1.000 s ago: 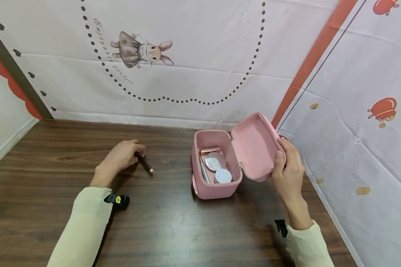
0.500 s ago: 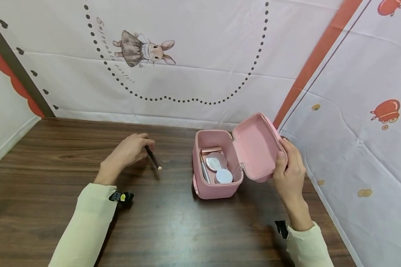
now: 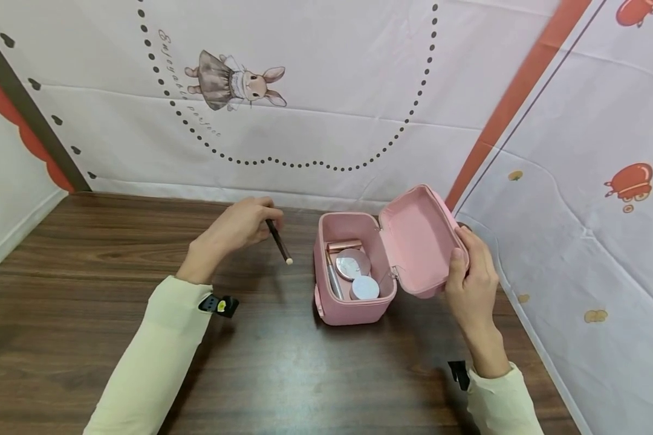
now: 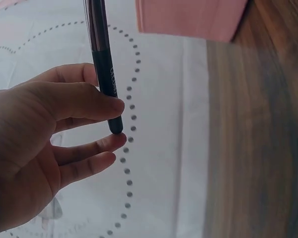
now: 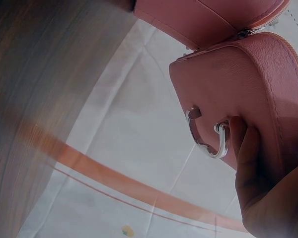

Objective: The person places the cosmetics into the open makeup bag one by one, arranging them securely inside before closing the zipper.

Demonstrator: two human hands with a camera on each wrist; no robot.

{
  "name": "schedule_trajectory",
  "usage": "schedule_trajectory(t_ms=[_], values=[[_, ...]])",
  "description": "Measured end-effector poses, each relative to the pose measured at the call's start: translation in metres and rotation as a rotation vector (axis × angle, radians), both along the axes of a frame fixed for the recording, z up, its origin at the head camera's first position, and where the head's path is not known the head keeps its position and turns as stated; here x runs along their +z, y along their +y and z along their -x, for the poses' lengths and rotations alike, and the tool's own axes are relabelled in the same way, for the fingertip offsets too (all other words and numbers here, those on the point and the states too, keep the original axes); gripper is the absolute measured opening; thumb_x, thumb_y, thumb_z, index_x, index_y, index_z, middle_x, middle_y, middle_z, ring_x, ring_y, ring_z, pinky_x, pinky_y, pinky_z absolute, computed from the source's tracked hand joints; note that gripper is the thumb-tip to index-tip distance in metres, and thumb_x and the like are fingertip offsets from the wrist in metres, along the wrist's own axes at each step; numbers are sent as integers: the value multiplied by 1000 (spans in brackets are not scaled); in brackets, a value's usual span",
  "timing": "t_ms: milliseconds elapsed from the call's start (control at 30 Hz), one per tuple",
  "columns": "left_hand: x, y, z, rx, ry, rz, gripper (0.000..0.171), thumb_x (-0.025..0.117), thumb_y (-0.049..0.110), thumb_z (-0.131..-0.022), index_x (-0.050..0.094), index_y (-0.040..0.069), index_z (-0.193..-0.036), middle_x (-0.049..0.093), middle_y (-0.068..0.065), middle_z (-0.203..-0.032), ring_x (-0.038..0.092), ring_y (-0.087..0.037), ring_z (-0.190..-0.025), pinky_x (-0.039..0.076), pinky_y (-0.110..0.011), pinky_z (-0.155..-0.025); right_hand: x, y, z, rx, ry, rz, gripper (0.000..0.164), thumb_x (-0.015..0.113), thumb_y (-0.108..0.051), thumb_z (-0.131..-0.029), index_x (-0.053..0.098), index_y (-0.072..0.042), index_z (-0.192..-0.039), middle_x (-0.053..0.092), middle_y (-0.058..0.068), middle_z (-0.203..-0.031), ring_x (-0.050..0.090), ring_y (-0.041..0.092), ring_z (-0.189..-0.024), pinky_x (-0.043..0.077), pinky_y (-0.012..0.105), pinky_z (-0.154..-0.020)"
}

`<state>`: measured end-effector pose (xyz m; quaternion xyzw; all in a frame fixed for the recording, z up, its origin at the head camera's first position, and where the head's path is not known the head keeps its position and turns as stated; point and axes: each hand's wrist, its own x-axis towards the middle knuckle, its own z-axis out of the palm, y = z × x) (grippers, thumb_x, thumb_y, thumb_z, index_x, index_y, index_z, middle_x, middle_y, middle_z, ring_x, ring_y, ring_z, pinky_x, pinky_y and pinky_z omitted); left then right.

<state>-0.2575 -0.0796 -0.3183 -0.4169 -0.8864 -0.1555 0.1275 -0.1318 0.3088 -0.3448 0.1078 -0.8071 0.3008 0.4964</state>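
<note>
My left hand [image 3: 238, 227] pinches a slim dark makeup brush [image 3: 279, 241] between thumb and fingers, above the wooden table to the left of a pink cosmetic case [image 3: 354, 312]. The brush's pale tip points down towards the front; in the left wrist view its black handle end [image 4: 107, 74] shows by the thumb. With my right hand [image 3: 472, 284] I grip the edge of the case's raised lid [image 3: 420, 238], thumb on the inner side. A silver carry handle [image 5: 208, 148] on the lid's outside lies beside those fingers in the right wrist view.
Inside the case are a rose-gold tube [image 3: 343, 245], a round shiny compact [image 3: 352, 264], a small white-lidded jar [image 3: 365, 287] and a slender silver stick [image 3: 334, 280]. A white printed cloth [image 3: 326, 78] rises behind the table [image 3: 272, 374] and along its right side.
My left hand has lifted the brush off the table and carried it rightwards and back, closer to the case. The right hand keeps its hold on the lid.
</note>
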Motion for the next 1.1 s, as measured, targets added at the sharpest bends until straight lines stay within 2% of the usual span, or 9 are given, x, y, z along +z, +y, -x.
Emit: schedule_trajectory(t_ms=[133, 333, 533, 600, 833, 1000, 1100], values=[[10, 12, -1, -32, 24, 5, 29, 75, -6, -68, 66, 18, -82, 58, -5, -87, 57, -27, -77, 46, -42, -72, 0, 0, 0, -2, -2, 1, 44, 50, -33, -98, 62, 1, -123, 59, 18, -125, 55, 37, -113, 41, 52, -94], [23, 37, -8, -46, 18, 36, 28, 74, -6, -68, 69, 16, -85, 60, -6, -90, 58, -27, -82, 47, -43, -75, 0, -1, 0, -3, 0, -1, 42, 50, -31, -98, 62, 1, -122, 60, 19, -124, 55, 37, -113, 41, 52, -94], [32, 65, -13, -67, 10, 95, 40, 70, -7, -69, 72, 18, -100, 59, -4, -94, 57, -25, -85, 47, -41, -73, -1, -1, 0, -7, 4, 4, 42, 51, -31, -97, 62, 2, -122, 60, 20, -123, 55, 38, -113, 41, 53, -93], [34, 72, -15, -75, 16, 107, 41, 69, -7, -69, 73, 18, -101, 58, -4, -93, 57, -25, -85, 47, -41, -73, -1, -1, 0, -7, 5, 4, 42, 51, -31, -97, 62, 2, -122, 60, 19, -123, 55, 37, -113, 41, 53, -94], [32, 93, -16, -114, 79, 147, 30, 63, -6, -72, 70, 21, -85, 57, -3, -84, 56, -26, -76, 45, -40, -74, -1, -1, 0, -6, 6, 4, 43, 51, -32, -97, 62, 2, -122, 60, 19, -124, 55, 37, -113, 41, 53, -94], [29, 103, -14, -99, 98, 175, 29, 63, -6, -74, 70, 21, -81, 56, -2, -81, 55, -25, -74, 44, -40, -74, -1, -1, 0, -6, 2, 3, 43, 51, -32, -98, 61, 1, -123, 60, 18, -124, 55, 37, -113, 42, 53, -93], [27, 108, -14, -77, 76, 207, 29, 61, -6, -75, 70, 21, -82, 56, -3, -83, 55, -26, -77, 44, -41, -74, 0, -1, 0, -3, -1, 3, 43, 50, -32, -98, 61, 1, -123, 59, 18, -124, 55, 37, -113, 42, 53, -93]])
